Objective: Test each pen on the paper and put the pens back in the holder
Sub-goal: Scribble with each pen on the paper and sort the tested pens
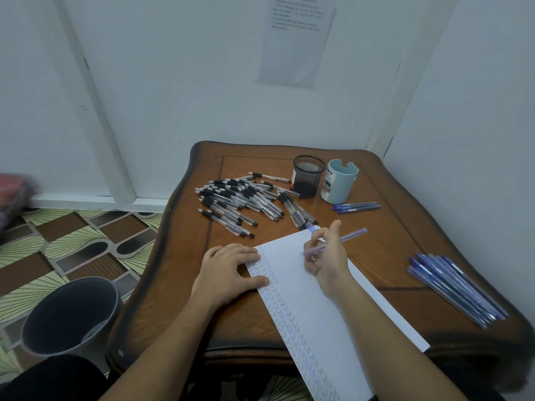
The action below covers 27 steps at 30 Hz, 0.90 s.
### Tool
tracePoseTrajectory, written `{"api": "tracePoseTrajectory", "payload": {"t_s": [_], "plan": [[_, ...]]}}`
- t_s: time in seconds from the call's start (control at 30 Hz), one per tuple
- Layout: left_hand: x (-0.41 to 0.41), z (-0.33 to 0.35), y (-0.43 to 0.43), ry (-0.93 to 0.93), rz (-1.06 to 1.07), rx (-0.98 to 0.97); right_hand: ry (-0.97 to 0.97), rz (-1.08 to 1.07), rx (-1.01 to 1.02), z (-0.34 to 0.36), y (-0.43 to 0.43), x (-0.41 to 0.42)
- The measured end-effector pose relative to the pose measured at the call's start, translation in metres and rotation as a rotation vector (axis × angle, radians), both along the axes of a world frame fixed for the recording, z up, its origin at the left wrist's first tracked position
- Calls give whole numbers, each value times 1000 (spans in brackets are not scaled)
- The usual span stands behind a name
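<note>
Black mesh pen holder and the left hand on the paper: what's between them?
In the head view, the pile of black-grip clear pens lies on the brown wooden table between black mesh pen holder and left hand.

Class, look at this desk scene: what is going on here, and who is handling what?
A person sits at a wooden table, testing pens. The right hand holds a blue pen over the paper, whose left edge carries rows of small marks. The left hand lies flat, pinning the paper. A pile of black pens lies beside a mesh holder and a pale cup; more blue pens lie to the right.
</note>
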<state>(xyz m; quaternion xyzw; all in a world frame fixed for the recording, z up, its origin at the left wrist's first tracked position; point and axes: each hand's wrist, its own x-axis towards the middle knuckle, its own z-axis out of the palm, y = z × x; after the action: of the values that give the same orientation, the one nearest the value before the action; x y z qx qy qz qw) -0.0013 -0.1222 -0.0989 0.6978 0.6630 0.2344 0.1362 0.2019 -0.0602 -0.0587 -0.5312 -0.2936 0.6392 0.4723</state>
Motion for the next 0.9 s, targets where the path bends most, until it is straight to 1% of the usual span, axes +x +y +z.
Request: {"api": "tracePoseTrajectory", "payload": {"t_s": [0.03,0.1,0.2,0.23,0.3,0.33,0.4,0.5,0.6,0.67,0.73,0.77,0.83,0.9], "plan": [[0,0,0,2,1,0,-39,9,14,2,3,0],[1,1,0,5,0,1,-179,-32,74,5,14,1],[0,1,0,-4,-6,-2,-432,-105,243,0,32,11],[0,1,-1,-7,-8,-3,-558,-77,326,-5,38,16],[0,1,0,-6,-9,-3,-875,46,462,-15,48,22],[0,2,0,-3,-7,-5,-1003,101,481,-19,51,23],[0,2,0,2,-3,-4,-1124,171,448,-23,55,21],[1,4,-1,11,3,-20,-1171,196,402,-21,55,14],[1,4,-2,21,-5,-25,-1224,241,446,-13,44,13],[1,4,-3,27,-9,-22,-1125,261,506,-7,30,9],[2,5,-4,27,-12,-13,-938,308,559,-5,12,2],[2,5,-4,23,-11,-1,-874,356,582,-6,4,-1],[3,4,-5,-10,7,37,-793,435,601,-12,-10,-7],[4,2,-4,-57,24,61,-732,452,600,-18,-19,-13]]}}
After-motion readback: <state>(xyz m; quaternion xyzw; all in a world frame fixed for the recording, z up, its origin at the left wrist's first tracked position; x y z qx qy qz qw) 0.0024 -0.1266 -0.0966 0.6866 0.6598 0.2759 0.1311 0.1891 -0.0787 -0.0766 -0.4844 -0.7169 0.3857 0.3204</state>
